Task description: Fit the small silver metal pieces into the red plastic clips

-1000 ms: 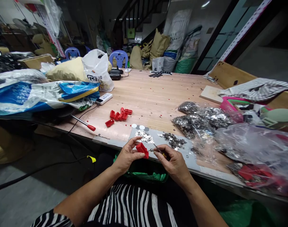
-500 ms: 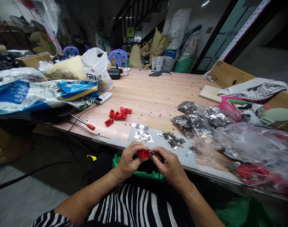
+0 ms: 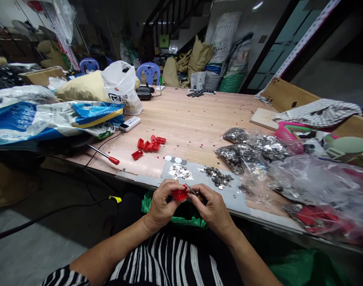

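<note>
Between the fingers and thumb of my left hand is a red plastic housing. My right hand is closed on a screwdriver, its dark and yellowish handle partly hidden in the fingers. The thin metal shaft points left and meets the housing's upper right side; the tip itself is too small to make out. Just beyond the hands, a pile of shiny silver metal pieces and a pile of darker metal pieces lie on a grey mat. Several more red housings rest further left.
Clear bags of metal parts and a pink basket stand on the right of the table. A red-tipped metal lever sticks out at the left. Below my hands is a green bag.
The red housing has tilted slightly and moved a little left in my left hand. The screwdriver shaft has shifted slightly with it. Both grips stay the same.
</note>
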{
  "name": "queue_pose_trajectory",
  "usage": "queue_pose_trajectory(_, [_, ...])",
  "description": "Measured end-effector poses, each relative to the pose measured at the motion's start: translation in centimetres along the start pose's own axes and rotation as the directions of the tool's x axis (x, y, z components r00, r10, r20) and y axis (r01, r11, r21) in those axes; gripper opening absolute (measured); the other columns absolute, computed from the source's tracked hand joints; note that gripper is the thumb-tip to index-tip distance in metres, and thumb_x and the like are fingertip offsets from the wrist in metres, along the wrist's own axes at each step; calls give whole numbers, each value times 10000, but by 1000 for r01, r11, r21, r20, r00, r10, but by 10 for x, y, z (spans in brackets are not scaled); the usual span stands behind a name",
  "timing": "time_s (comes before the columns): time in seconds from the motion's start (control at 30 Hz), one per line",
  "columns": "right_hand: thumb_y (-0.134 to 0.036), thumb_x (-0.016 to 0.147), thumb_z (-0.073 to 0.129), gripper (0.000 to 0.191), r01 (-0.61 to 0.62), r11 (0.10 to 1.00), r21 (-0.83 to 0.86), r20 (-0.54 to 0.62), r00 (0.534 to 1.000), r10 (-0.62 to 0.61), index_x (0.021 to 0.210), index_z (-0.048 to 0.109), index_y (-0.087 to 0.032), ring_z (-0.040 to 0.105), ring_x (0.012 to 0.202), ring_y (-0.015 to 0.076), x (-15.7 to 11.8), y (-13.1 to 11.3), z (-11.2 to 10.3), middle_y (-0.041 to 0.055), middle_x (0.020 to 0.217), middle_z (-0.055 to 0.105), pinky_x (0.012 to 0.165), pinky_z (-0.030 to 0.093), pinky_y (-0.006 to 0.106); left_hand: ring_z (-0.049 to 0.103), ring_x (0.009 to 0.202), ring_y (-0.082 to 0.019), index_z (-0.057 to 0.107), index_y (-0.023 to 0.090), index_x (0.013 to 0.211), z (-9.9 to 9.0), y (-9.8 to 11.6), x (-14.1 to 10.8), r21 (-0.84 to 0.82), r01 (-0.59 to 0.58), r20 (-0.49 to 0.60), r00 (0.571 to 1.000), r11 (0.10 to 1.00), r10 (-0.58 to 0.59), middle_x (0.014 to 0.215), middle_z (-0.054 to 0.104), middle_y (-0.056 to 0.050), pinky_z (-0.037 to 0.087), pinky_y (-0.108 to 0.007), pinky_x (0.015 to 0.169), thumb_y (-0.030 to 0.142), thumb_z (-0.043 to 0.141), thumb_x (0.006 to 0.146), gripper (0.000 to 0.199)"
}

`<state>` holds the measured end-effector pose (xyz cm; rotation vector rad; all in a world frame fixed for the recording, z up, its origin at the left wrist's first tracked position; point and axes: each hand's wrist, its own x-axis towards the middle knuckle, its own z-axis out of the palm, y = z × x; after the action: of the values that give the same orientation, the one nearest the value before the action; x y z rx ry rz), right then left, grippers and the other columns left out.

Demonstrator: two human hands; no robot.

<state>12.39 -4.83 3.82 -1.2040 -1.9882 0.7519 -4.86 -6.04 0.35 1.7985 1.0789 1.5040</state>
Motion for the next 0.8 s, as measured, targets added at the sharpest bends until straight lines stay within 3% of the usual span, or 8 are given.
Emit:
queue_pose_trajectory(0.27, [-168, 835, 505, 126, 62, 996, -64, 44, 997, -59, 853, 622, -211, 580, 652, 143, 4, -2, -6, 14, 756, 640, 627, 452, 243, 598, 1037, -203, 622, 234, 1033, 0, 1, -1, 46, -44, 12, 999, 998, 44, 1013, 638, -62, 488, -358, 905, 155, 655, 802, 246])
queue_pose_trajectory(0.43, [-202, 872, 510, 114, 72, 997, -15, 109, 992, -70, 861, 623, -207, 573, 703, 151, 7, -1, -8, 26, 784, 626, 665, 447, 256, 601, 1032, -196, 620, 235, 1053, 1, 0, 0, 30, -91, 28, 996, 995, 91, 1000, 649, -55, 494, -357, 904, 141, 649, 806, 266])
queue_pose_trajectory(0.57, [-281, 902, 514, 156, 19, 996, 87, 160, 987, -33, 925, 648, -205, 567, 744, 152, 8, 4, -10, 33, 832, 619, 676, 435, 256, 606, 1018, -195, 623, 223, 1045, 1, -2, 1, 14, -90, 11, 996, 996, 90, 994, 645, -57, 502, -350, 886, 143, 665, 796, 265])
queue_pose_trajectory(0.67, [-337, 902, 514, 186, -73, 987, 146, 108, 993, 57, 963, 628, -203, 552, 747, 148, 8, 12, -10, 31, 881, 623, 670, 423, 254, 601, 1034, -202, 620, 213, 1042, 1, -4, 1, 10, -78, 2, 997, 997, 78, 1005, 632, -65, 499, -353, 887, 134, 670, 788, 270])
queue_pose_trajectory(0.8, [-373, 876, 545, 176, -157, 974, 164, 77, 986, 146, 873, 579, -200, 491, 703, 131, 8, 22, -8, -4, 802, 573, 642, 395, 244, 594, 1049, -203, 613, 214, 1044, 1, -3, 0, 12, -87, 17, 996, 996, 87, 1005, 634, -62, 493, -349, 895, 126, 672, 787, 278])
